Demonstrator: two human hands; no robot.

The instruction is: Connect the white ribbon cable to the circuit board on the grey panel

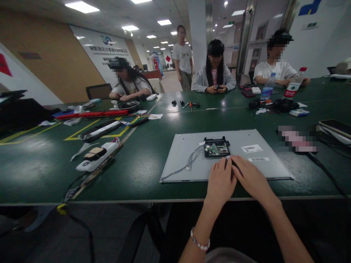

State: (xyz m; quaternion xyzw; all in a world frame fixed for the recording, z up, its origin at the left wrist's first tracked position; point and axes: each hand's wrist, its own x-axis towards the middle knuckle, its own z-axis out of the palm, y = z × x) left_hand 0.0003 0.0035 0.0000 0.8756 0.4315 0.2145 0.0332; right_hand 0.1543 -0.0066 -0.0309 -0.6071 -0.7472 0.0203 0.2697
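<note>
The board (217, 149) sits mid-panel (186, 145); just near it, the left hand (221, 177) and right hand (249, 174) meet around a dark part (235, 165), whether clamped I cannot tell. Handling that part seems the step; the next move calls for care around the wires (192, 160), left.

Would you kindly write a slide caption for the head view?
Left hand and right hand close together over a grey panel bearing a green circuit board.
</note>
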